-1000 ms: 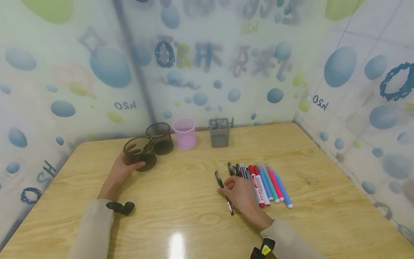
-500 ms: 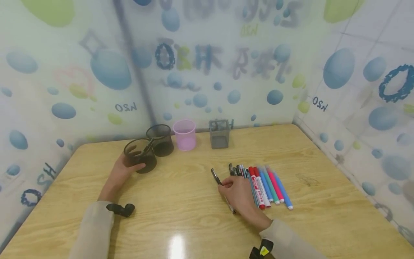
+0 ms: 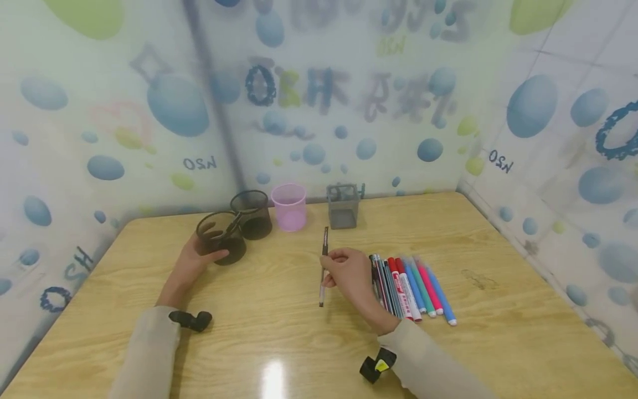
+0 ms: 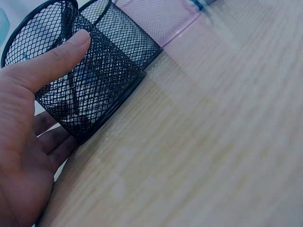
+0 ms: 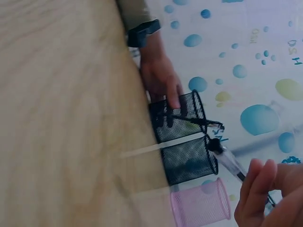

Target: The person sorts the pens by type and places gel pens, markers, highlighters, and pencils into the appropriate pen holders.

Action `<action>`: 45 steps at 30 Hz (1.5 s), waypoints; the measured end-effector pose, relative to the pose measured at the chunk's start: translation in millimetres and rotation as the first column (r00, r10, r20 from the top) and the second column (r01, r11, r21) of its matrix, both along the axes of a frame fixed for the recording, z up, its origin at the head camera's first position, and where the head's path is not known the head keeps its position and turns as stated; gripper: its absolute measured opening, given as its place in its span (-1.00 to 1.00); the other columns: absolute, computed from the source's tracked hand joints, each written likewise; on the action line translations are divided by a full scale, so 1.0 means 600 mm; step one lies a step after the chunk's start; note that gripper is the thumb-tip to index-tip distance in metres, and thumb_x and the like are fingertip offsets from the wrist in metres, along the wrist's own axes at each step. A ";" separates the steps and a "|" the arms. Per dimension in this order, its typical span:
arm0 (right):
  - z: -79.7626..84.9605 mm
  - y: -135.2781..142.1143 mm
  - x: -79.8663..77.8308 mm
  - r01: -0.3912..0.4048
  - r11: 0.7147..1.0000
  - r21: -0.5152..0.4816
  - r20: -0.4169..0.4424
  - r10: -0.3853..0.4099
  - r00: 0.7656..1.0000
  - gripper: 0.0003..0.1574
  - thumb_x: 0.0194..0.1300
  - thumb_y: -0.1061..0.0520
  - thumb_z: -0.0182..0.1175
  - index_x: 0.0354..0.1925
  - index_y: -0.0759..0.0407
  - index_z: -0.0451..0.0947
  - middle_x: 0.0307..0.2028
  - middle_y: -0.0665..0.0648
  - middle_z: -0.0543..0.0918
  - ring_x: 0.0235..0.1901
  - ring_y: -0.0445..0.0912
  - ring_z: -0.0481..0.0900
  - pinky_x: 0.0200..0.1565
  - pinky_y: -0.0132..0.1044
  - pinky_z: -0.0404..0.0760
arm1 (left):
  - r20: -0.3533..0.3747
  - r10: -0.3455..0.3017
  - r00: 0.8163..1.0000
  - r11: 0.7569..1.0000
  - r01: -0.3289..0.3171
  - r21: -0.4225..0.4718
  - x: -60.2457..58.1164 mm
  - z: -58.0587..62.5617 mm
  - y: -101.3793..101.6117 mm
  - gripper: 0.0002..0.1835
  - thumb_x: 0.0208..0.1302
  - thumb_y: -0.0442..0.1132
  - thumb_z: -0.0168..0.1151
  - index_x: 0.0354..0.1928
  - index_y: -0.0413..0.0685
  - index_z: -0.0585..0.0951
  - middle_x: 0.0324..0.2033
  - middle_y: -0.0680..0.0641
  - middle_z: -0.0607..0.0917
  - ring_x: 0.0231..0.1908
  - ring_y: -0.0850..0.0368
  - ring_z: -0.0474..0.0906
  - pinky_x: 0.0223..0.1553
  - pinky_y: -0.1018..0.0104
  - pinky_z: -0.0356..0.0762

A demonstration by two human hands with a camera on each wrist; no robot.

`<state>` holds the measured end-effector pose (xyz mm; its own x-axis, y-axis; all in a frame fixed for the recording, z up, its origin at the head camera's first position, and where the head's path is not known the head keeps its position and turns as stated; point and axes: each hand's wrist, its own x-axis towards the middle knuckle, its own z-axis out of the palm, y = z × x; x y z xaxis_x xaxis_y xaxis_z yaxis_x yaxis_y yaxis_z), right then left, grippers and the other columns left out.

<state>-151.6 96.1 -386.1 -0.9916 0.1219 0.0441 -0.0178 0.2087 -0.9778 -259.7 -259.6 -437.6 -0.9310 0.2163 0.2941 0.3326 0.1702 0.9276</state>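
Nearby, markers (image 3: 416, 288) beside right hand (image 3: 351, 277).

Table (image 3: 279, 288) has pale wood grain; its far edge lies by a whitish back wall (image 3: 299, 133) bearing blue and green ovals, backwards lettering and a dark slanting stripe (image 3: 214, 88). Right wall (image 3: 553, 158) similarly patterned (some smudging low down). Bright glare (image 3: 273, 379) on the near tabletop.

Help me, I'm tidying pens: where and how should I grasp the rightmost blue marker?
Probably the near half, pinched from above right: the blue marker lies flat, bare table on its right, and its near end juts past the pink marker on its left.
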 end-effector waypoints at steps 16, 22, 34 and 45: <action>0.072 -0.077 -0.049 -0.080 0.916 -0.393 -0.100 0.044 0.994 -0.81 0.19 0.30 0.17 -0.24 0.45 0.53 -0.47 0.28 0.68 -0.56 -0.07 0.68 -0.25 -0.21 0.68 | -0.014 0.024 1.000 1.000 -0.025 -0.016 0.001 -0.003 -0.003 -0.17 0.12 -0.46 0.35 0.40 -0.10 0.16 0.23 -0.49 0.31 0.06 0.34 0.45 0.06 0.56 0.38; 0.080 -0.124 -0.061 -0.103 0.894 -0.435 -0.155 0.038 0.987 -0.81 0.14 0.32 0.25 -0.24 0.43 0.56 -0.42 0.31 0.68 -0.50 -0.04 0.70 -0.25 -0.21 0.68 | -0.001 0.026 1.000 0.999 -0.026 -0.023 0.011 -0.013 -0.015 -0.17 0.13 -0.47 0.34 0.41 -0.11 0.16 0.23 -0.51 0.30 0.08 0.33 0.45 0.07 0.54 0.39; 0.098 -0.207 -0.102 -0.133 0.849 -0.511 -0.215 0.023 0.976 -0.83 0.10 0.37 0.28 -0.28 0.42 0.56 -0.48 0.23 0.68 -0.47 0.03 0.71 -0.31 -0.27 0.68 | 0.004 0.050 0.999 0.998 -0.050 -0.047 0.015 -0.008 -0.016 -0.13 0.12 -0.41 0.37 0.42 -0.14 0.12 0.26 -0.42 0.33 0.16 0.12 0.41 0.08 0.55 0.37; 0.087 -0.224 -0.126 -0.115 0.922 -0.369 -0.214 0.037 0.976 -0.80 0.08 0.36 0.33 -0.27 0.41 0.56 -0.50 0.13 0.66 -0.49 -0.08 0.70 -0.36 -0.34 0.67 | 0.012 0.064 0.998 0.996 -0.063 -0.055 0.001 -0.005 0.000 -0.12 0.11 -0.39 0.39 0.42 -0.20 0.11 0.26 -0.36 0.36 0.21 -0.01 0.37 0.11 0.53 0.34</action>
<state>-227.1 -38.5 -333.7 -0.9739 0.0932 0.2068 -0.2210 -0.1849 -0.9576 -259.3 -259.8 -440.6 -0.9473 0.1720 0.2701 0.3064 0.2411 0.9209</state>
